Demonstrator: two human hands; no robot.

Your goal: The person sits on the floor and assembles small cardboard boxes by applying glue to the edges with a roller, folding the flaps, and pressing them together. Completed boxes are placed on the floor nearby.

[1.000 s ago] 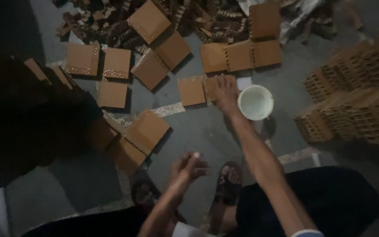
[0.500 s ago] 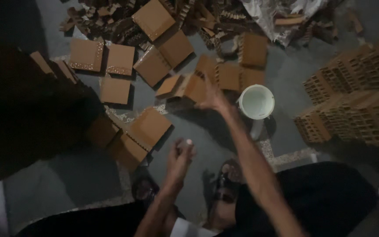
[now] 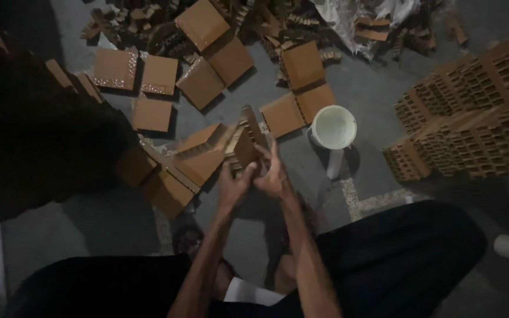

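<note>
The brown tile (image 3: 244,140) now sits lifted, left hand (image 3: 235,184) and right hand (image 3: 273,174) fingers clamped on it.

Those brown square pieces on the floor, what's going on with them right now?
A person crouched over a grey floor holds one brown perforated panel up on edge with both hands, the left hand and right hand gripping its lower end. More flat brown squares lie scattered on the floor ahead, a white bucket stands just right of the hands, and stacked honeycomb blocks sit farther right.
</note>
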